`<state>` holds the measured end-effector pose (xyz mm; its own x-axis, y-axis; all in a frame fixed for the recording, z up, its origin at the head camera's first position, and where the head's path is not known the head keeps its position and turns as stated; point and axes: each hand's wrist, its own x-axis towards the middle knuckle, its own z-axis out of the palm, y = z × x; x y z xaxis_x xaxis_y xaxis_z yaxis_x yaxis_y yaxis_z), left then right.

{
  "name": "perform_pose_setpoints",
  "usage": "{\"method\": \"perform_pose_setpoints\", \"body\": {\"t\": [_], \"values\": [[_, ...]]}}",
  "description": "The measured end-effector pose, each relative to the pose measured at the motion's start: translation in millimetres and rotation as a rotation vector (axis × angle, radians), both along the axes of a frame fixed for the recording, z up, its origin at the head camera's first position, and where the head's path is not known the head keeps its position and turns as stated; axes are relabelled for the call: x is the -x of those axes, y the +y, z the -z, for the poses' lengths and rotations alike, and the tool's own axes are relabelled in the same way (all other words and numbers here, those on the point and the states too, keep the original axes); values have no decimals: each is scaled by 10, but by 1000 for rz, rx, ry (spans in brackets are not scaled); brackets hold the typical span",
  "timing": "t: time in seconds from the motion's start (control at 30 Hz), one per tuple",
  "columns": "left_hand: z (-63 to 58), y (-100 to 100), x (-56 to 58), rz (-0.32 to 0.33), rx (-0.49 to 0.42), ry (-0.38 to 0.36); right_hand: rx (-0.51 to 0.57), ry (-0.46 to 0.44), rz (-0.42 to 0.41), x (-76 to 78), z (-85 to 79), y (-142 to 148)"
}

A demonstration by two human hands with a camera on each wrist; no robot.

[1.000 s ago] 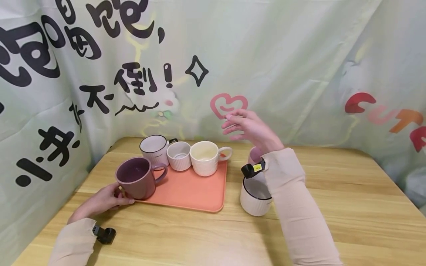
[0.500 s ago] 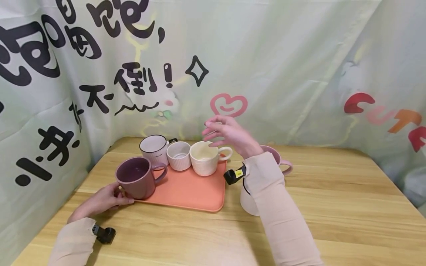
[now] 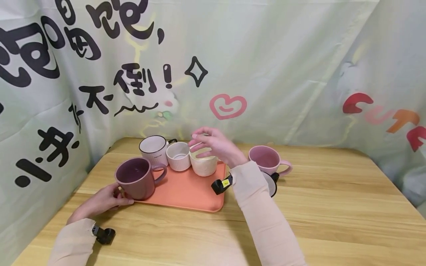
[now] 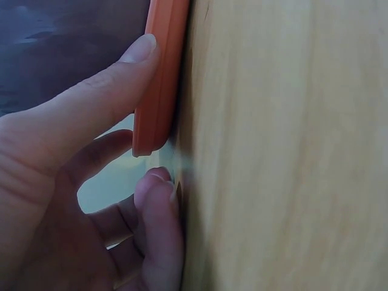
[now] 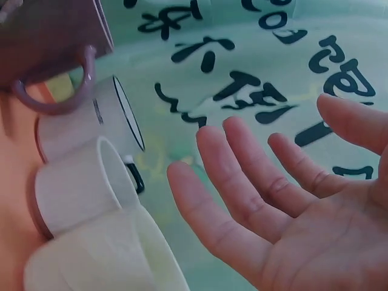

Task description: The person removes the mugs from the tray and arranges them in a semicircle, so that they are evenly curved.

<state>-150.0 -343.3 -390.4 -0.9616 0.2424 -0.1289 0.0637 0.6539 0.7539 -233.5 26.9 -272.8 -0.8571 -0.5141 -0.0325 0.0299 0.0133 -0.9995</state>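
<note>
My left hand (image 3: 105,200) holds the near left corner of an orange tray (image 3: 186,192). In the left wrist view its thumb lies along the tray's rim (image 4: 162,73), with the index finger behind the corner. A large purple mug (image 3: 136,181) stands on the tray right by that hand. Behind it are a white mug with a black rim (image 3: 154,151), a small ribbed white cup (image 3: 179,157) and a cream mug (image 3: 204,166). My right hand (image 3: 217,146) hovers over the cream mug, fingers spread and holding nothing; it hides part of that mug's rim and its handle.
Right of the tray, a pink mug (image 3: 265,159) stands on the wooden table (image 3: 332,207). In front of it, another black-rimmed white mug (image 3: 271,183) is mostly hidden by my right sleeve. A printed curtain (image 3: 283,74) hangs behind the table.
My right hand has moved left and down, from above the pink mug to over the cream mug. The left hand and the tray have stayed in place.
</note>
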Motion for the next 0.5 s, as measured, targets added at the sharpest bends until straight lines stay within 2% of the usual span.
{"method": "perform_pose_setpoints", "body": {"t": [0.2, 0.5], "values": [[10, -8, -24, -12, -30, -20, 32, -15, -63, -63, 81, -114], [-4, 2, 6, 4, -26, -9, 33, -38, -77, -77, 230, -237]]}}
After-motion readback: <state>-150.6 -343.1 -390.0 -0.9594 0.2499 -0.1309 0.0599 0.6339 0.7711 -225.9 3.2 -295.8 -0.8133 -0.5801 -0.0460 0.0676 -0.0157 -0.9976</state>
